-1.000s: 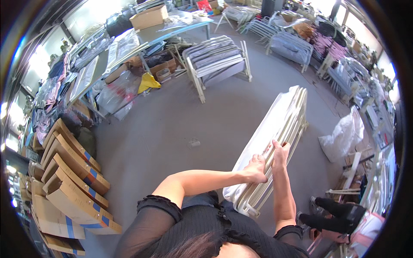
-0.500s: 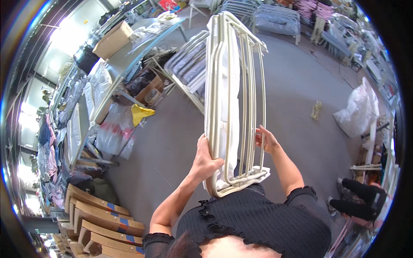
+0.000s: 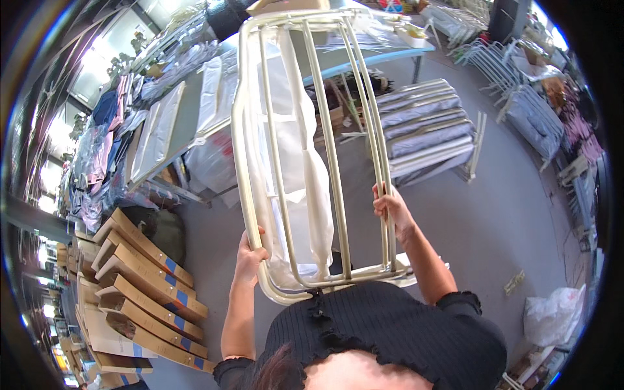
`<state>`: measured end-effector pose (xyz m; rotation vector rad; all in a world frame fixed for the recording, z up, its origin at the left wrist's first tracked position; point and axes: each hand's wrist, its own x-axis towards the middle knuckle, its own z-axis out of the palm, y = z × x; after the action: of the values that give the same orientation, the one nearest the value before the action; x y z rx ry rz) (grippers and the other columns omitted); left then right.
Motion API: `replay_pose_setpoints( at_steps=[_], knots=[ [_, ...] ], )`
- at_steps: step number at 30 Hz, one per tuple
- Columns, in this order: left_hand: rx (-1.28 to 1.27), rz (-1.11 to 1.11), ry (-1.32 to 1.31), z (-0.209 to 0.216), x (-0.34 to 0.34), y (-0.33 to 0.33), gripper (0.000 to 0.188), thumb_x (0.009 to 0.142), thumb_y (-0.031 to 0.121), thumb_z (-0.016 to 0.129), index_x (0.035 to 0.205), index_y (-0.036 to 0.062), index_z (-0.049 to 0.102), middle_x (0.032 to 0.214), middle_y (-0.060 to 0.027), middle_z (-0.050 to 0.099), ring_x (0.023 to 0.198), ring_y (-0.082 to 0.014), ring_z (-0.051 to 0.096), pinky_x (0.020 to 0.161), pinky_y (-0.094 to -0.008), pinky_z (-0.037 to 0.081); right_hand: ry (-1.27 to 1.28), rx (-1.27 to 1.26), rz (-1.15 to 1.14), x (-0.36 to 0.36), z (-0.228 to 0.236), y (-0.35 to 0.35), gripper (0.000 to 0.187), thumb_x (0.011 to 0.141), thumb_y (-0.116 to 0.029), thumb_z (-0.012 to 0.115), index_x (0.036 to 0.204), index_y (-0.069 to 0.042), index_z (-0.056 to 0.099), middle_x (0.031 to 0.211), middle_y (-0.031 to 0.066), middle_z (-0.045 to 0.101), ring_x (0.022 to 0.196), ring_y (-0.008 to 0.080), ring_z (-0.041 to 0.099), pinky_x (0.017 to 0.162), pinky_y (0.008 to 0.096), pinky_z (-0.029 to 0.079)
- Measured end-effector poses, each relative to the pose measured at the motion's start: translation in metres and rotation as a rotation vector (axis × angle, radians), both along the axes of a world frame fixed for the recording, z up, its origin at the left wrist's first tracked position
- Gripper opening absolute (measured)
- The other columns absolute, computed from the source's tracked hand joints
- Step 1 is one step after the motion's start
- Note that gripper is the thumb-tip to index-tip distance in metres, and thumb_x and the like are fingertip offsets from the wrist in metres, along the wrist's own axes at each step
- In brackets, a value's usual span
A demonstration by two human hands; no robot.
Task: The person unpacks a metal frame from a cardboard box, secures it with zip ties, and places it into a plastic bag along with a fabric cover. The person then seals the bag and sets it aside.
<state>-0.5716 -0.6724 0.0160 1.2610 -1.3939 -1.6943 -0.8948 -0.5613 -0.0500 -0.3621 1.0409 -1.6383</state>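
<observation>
A long cream tubular metal frame (image 3: 333,195) with rounded corners stands upright before my body, its near end against my torso. White fabric (image 3: 315,201) is fixed along its inside, with gathered folds between the tubes. My left hand (image 3: 249,260) is wrapped round the outer left tube near the lower corner. At the other side, my right hand (image 3: 393,211) is closed round the right-hand tubes. The frame's far end reaches over a table and hides part of it.
Several long brown cartons (image 3: 153,289) lean together at lower left. Tables (image 3: 188,123) with wrapped flat goods stand at left and ahead. A stack of grey-covered folded frames (image 3: 426,127) sits right of centre. A white plastic bag (image 3: 552,315) lies at lower right.
My view has swung left. The frame has turned from nearly edge-on to show its broad face. My right hand, open beside the tubes before, is now closed on them.
</observation>
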Motion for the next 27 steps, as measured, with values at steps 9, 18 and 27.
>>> replay_pose_setpoints(
  at_steps=[9,18,27],
  knots=[
    [-0.198,0.166,0.005,-0.007,0.004,-0.204,0.044,0.065,-0.005,0.05,0.107,0.0063,0.054,0.082,0.0014,0.046,0.067,-0.0066,0.043,0.058,-0.0207,0.037,0.137,-0.059,0.065,-0.009,0.041,-0.236,0.038,0.062,-0.004,0.057,0.098,-0.007,0.047,0.077,0.001,0.042,0.058,0.0085,0.04,0.051,0.0213,0.034],
    [-0.254,0.228,0.079,-0.022,-0.037,-0.47,0.037,0.066,-0.002,0.05,0.102,0.003,0.058,0.078,0.0012,0.048,0.066,-0.0073,0.047,0.057,-0.0218,0.039,0.239,-0.077,0.166,-0.068,0.053,-0.521,0.029,0.071,-0.009,0.055,0.098,-0.009,0.047,0.071,-0.0032,0.041,0.056,0.0061,0.04,0.048,0.0202,0.032],
    [-0.128,0.182,0.077,-0.013,-0.033,-0.734,0.043,0.065,0.002,0.049,0.106,0.0003,0.06,0.081,-0.0014,0.054,0.065,-0.0096,0.049,0.059,-0.0211,0.042,0.251,0.123,0.182,-0.063,0.08,-0.785,0.023,0.069,-0.009,0.058,0.084,-0.011,0.042,0.066,-0.003,0.04,0.052,0.0054,0.036,0.045,0.0212,0.03]
  ],
)
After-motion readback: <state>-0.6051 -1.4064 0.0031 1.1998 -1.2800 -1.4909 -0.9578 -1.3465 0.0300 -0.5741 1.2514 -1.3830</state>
